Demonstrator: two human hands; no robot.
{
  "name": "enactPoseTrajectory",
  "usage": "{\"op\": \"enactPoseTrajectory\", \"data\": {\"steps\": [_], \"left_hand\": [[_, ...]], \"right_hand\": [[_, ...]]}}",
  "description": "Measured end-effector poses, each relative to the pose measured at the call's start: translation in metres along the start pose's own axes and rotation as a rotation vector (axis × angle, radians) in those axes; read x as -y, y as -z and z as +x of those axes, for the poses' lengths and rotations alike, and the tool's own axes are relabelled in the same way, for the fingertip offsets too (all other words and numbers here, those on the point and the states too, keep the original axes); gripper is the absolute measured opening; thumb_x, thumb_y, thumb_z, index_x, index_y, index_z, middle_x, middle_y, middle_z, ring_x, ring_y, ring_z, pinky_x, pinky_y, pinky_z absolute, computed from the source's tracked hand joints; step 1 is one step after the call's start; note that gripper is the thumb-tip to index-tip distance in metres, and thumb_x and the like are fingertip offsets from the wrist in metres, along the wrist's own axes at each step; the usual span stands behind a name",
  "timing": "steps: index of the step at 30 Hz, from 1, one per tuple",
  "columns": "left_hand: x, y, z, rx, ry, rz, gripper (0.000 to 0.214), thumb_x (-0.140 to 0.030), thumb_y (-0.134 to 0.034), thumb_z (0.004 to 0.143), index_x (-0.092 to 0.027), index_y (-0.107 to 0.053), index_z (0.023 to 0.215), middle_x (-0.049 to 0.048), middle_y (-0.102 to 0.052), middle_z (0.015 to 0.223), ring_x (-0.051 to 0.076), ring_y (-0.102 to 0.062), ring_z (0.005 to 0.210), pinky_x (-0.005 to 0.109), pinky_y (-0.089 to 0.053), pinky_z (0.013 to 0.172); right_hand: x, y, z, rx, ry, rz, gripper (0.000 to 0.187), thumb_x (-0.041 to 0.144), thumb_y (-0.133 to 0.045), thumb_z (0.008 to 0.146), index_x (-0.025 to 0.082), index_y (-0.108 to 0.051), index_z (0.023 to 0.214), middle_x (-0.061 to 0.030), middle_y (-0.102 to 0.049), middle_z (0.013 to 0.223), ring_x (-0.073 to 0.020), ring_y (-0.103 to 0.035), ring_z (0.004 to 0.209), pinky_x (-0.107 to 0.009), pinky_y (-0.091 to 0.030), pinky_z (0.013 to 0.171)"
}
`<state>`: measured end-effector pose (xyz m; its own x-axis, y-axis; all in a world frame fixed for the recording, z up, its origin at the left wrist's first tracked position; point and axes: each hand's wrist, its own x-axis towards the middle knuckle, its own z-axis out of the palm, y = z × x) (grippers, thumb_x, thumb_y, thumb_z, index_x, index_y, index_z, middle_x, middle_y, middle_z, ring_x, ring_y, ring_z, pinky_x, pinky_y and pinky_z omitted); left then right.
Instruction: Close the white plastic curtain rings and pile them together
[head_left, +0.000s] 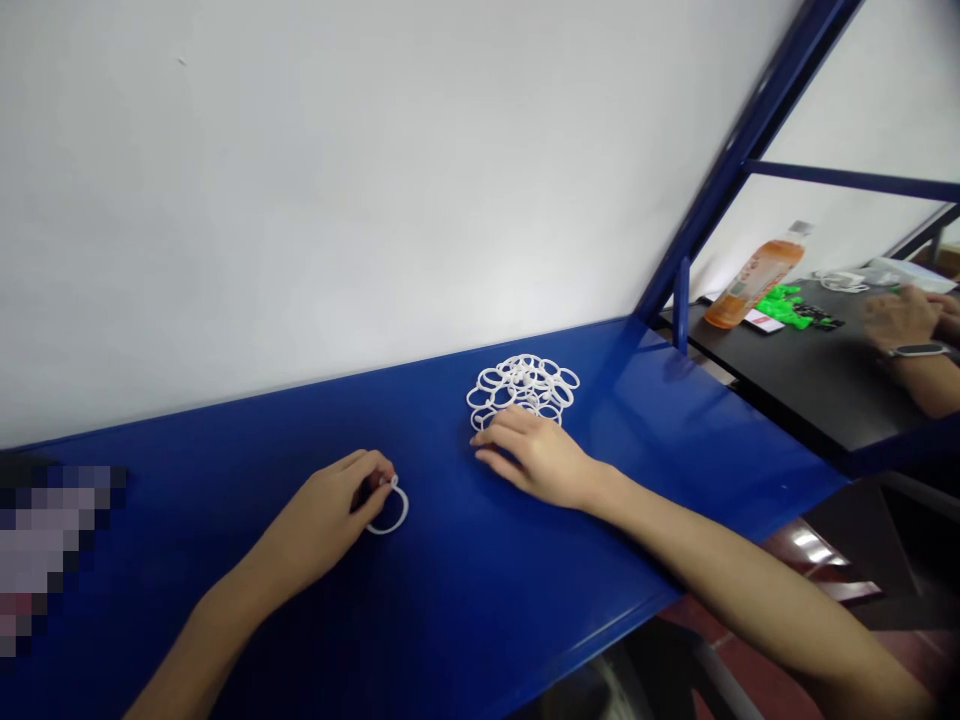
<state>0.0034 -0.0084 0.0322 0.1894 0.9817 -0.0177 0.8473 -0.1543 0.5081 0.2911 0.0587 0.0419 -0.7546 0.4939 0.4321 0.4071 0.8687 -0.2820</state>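
Observation:
My left hand [346,497] pinches a white plastic ring [406,512] between thumb and fingertips, just above the blue tabletop [450,590] or touching it; I cannot tell which. A small knob on the ring's upper edge sits at the fingertips. To the right, a loose pile of several similar white rings [551,385] lies near the wall, the rings overlapping one another. My right hand [531,455] is at the near edge of this pile, palm down, covering part of it. Its fingers are loosely bent and the thumb stands apart, with nothing visible in them.
A white wall [337,180] runs behind the table. At the right stands a blue metal frame [681,300]. Beyond it, a black table [795,370] holds an orange drink bottle [761,280] and bright green pieces [784,303]. Another person's hands [911,320] are there. A blurred-out patch [52,540] lies at far left.

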Motion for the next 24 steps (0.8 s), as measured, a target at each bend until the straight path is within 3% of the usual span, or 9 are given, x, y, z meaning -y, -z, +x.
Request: {"op": "enactPoseTrajectory", "data": {"steps": [8, 14, 19, 24], "left_hand": [[-0.044, -0.016, -0.005, -0.085, -0.01, -0.169, 0.023, -0.048, -0.058, 0.087, -0.025, -0.062, 0.083, -0.0065, -0.058, 0.063, 0.012, -0.053, 0.057, 0.024, -0.041, 0.055], [-0.046, -0.024, -0.009, -0.122, -0.017, -0.331, 0.024, -0.047, -0.069, 0.082, -0.025, -0.062, 0.088, -0.0073, -0.066, 0.071, 0.012, -0.062, 0.064, 0.023, -0.047, 0.06], [-0.044, -0.029, -0.008, -0.135, -0.122, -0.372, 0.004, -0.029, -0.067, 0.084, -0.026, -0.065, 0.083, -0.009, -0.068, 0.071, 0.01, -0.063, 0.064, 0.02, -0.047, 0.061], [-0.045, -0.035, -0.009, -0.149, -0.305, -0.387, 0.017, -0.015, -0.06, 0.088, -0.024, -0.064, 0.075, -0.0087, -0.066, 0.069, 0.008, -0.062, 0.065, 0.019, -0.046, 0.066]], "right_hand": [[0.021, -0.011, -0.001, 0.16, 0.102, 0.172, 0.044, 0.05, -0.057, 0.096, 0.013, -0.061, 0.119, -0.0088, -0.068, 0.101, -0.0193, -0.063, 0.089, -0.033, -0.054, 0.08], [0.024, -0.016, -0.003, 0.068, 0.095, 0.233, 0.018, 0.025, -0.047, 0.104, 0.014, -0.061, 0.106, -0.0061, -0.069, 0.095, -0.0158, -0.062, 0.084, -0.028, -0.052, 0.075], [0.027, -0.014, -0.004, 0.147, 0.15, 0.191, 0.022, 0.026, -0.041, 0.105, 0.015, -0.06, 0.099, -0.0056, -0.065, 0.088, -0.016, -0.056, 0.08, -0.028, -0.05, 0.072], [0.029, -0.011, -0.006, 0.206, 0.258, 0.101, 0.021, 0.013, -0.039, 0.103, 0.013, -0.059, 0.1, -0.0071, -0.064, 0.089, -0.0172, -0.05, 0.08, -0.029, -0.048, 0.069]]}}
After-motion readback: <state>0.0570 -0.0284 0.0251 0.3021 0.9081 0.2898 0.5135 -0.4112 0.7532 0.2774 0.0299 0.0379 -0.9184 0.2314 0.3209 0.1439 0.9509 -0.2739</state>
